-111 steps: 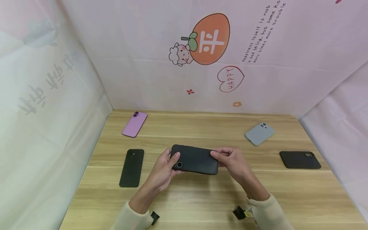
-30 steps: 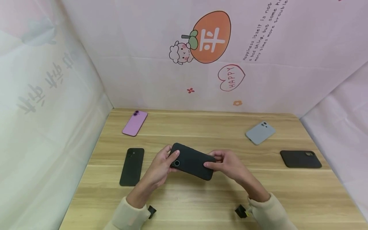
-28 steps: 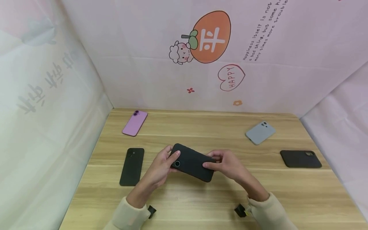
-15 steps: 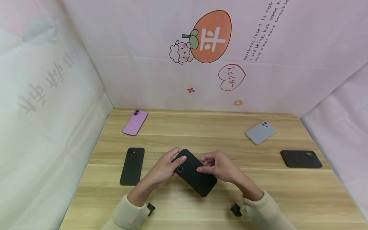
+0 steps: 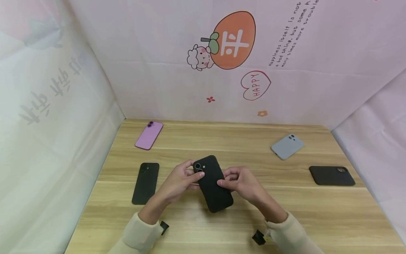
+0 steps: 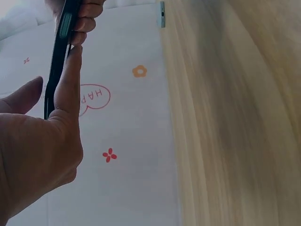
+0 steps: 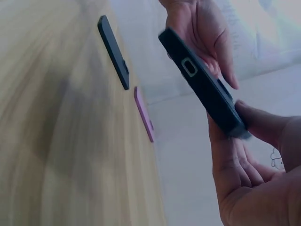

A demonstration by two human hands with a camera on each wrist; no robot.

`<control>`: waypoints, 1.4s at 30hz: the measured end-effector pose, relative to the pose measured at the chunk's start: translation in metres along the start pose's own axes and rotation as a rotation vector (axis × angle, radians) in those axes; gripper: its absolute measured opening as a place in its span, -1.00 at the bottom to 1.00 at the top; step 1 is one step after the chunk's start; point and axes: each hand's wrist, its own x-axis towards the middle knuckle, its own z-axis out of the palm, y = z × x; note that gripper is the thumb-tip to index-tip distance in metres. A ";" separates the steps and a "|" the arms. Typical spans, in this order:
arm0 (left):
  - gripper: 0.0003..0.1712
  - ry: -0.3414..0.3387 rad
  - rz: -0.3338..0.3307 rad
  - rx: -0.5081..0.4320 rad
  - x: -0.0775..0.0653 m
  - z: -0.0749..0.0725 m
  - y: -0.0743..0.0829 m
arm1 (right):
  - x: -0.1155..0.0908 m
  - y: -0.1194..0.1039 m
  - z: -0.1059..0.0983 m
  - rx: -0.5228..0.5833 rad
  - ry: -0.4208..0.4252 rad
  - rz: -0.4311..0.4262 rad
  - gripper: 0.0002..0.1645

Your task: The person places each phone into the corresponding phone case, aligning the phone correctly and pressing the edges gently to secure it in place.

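Observation:
A black phone in a black case is held above the table, its back with two ringed lenses turned up and its camera end away from me. My left hand grips the left edge near the lenses, thumb over the back. On the opposite long edge, my right hand pinches the phone with its thumb on the back. The left wrist view shows the phone edge-on between both hands. Seen from the right wrist, its bottom edge has a port cutout. The screen side is hidden in the head view.
On the wooden table lie a pink phone at back left and a black phone nearer on the left. To the right are a light grey-blue phone and a black phone case. Printed cloth walls enclose the table.
Both hands have turned the phone from lying sideways to almost lengthwise, with its bottom end swung toward me. The camera lenses now show more. Things on the table have stayed put.

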 end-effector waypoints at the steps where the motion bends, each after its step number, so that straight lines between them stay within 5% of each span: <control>1: -0.58 -0.003 -0.009 0.000 0.000 -0.001 0.000 | 0.000 0.001 0.001 0.027 0.013 0.012 -0.71; 12: -0.78 0.034 -0.069 0.102 0.004 -0.006 -0.009 | 0.009 0.021 0.013 0.092 0.065 0.068 -0.72; 36: -0.91 0.058 -0.095 0.346 0.013 -0.011 -0.041 | 0.018 0.054 0.033 -0.122 0.029 0.027 -0.76; 42: -0.98 0.056 -0.085 0.477 0.015 -0.010 -0.041 | 0.021 0.055 0.035 -0.292 0.079 -0.016 -0.75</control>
